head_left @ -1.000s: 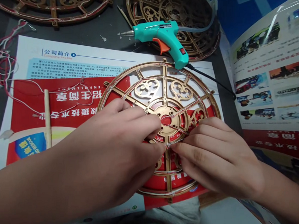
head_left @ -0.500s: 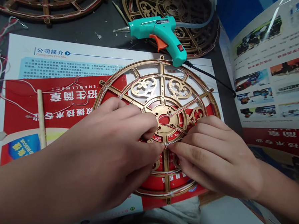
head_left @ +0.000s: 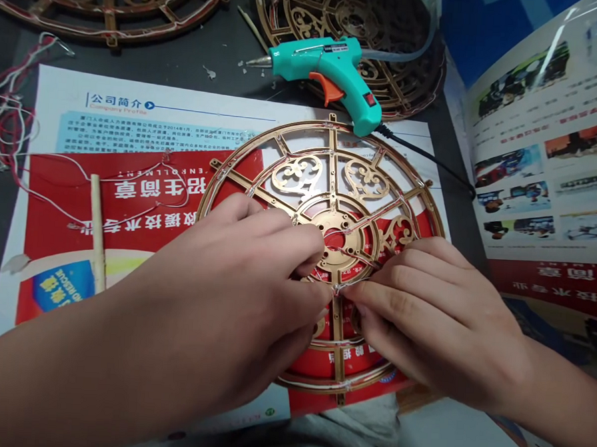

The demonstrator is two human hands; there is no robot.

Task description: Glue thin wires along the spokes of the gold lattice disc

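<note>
A round gold openwork frame [head_left: 333,160] with scroll ornaments lies flat in front of me, thin red and white wires running along its rings and spokes. My left hand [head_left: 248,287] is closed over its left side, thumb and finger pinched at the lower edge of the inner ring. From the right, my right hand [head_left: 438,317] pinches at the same spot, its fingertips almost meeting the left ones. Between them a thin wire [head_left: 358,281] runs along the ring. The fingers hide its ends and part of the lower scrollwork.
Beyond the frame lies a teal glue gun [head_left: 331,62] with a black cord. Similar frames [head_left: 111,20] sit at the back. On the left are tangled wires [head_left: 8,121] and a wooden stick [head_left: 98,233]. Printed sheets [head_left: 158,119] lie underneath; an open brochure [head_left: 523,142] rises at right.
The whole view has shifted slightly, so things appear a little further right. Both hands keep their pinch at the same place on the frame.
</note>
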